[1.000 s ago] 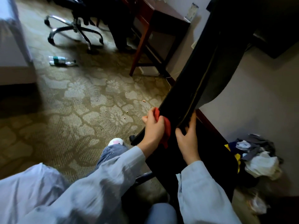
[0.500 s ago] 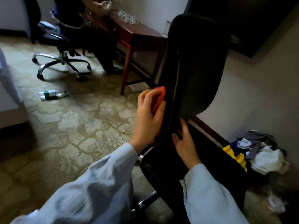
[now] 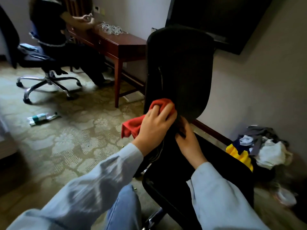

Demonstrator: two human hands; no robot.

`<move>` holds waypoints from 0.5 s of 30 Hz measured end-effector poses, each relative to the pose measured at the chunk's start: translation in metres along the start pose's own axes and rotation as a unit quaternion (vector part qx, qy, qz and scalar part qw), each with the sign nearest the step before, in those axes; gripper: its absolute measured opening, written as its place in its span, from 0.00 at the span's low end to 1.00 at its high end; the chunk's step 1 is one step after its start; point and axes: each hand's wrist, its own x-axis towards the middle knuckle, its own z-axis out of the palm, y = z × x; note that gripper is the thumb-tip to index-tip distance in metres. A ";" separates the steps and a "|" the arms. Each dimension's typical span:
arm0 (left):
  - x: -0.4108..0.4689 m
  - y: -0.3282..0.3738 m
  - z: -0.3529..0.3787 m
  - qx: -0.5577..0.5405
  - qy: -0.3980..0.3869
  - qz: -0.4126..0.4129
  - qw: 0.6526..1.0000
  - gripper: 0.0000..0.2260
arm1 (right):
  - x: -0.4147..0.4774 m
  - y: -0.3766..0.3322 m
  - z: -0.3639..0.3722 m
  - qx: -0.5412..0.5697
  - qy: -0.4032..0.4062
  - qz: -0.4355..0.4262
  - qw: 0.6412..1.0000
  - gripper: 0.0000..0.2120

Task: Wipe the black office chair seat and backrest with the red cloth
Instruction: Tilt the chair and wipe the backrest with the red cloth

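left hand (image 3: pixel 156 123) is closed on the red cloth (image 3: pixel 146 118), pressed to the backrest (image 3: pixel 179 72) low left edge — right hand (image 3: pixel 187 141) is gripped at the chair's seat-back joint; backrest wiping is judged underway, seat (image 3: pixel 216 163) next.

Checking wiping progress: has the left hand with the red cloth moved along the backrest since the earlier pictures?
Yes. The left hand with the bunched red cloth rose from the backrest's base up its edge, then dropped back toward the lower end of the black office chair backrest.
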 end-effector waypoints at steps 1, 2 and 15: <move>-0.010 0.003 0.002 -0.012 -0.019 0.005 1.000 0.12 | 0.000 0.001 0.000 0.000 -0.003 -0.002 1.000 0.29; -0.020 0.005 0.004 -0.025 -0.041 0.014 0.999 0.13 | 0.000 0.000 0.001 -0.005 -0.004 0.001 1.000 0.29; 0.037 -0.024 -0.059 -0.232 0.079 -0.259 0.934 0.14 | 0.013 -0.027 0.001 0.003 -0.020 -0.011 1.000 0.27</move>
